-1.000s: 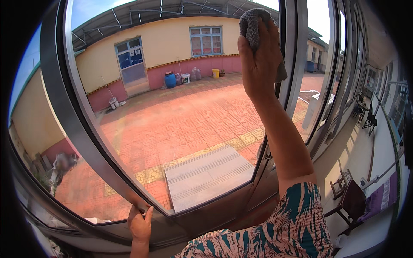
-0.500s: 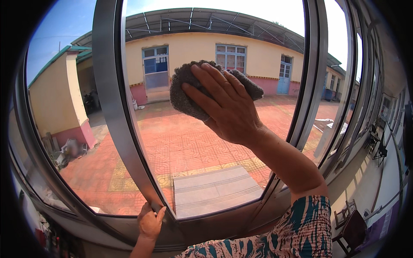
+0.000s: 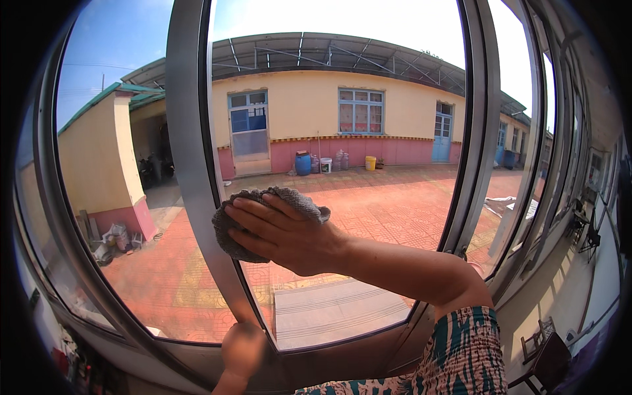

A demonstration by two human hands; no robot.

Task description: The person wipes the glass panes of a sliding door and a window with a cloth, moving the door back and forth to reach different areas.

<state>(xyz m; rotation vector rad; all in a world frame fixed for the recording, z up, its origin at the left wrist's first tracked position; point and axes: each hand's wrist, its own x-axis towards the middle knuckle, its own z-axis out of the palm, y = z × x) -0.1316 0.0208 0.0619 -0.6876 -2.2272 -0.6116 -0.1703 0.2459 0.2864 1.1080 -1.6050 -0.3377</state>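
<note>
A crumpled dark grey cloth (image 3: 240,227) lies under my right hand (image 3: 289,237), pressed against the window pane (image 3: 395,197). My fingers stretch over the cloth, toward the lower left part of the glass and next to the metal upright. Low down, my left hand (image 3: 243,349) is at the foot of the silver window frame (image 3: 194,158), closed around its edge; the fingers are partly blurred. My right forearm crosses the pane from the right, in a patterned sleeve.
More panes and metal uprights stand on both sides. Through the glass show a tiled red yard (image 3: 382,224), a pale step (image 3: 339,313), and a yellow and pink building. A blue barrel (image 3: 303,163) and a yellow bucket (image 3: 370,162) stand by its wall. A dark chair (image 3: 550,359) is indoors at right.
My right hand has moved the cloth down and to the left across the pane, to the upright. My left hand stays at the frame's foot. The view has shifted slightly.
</note>
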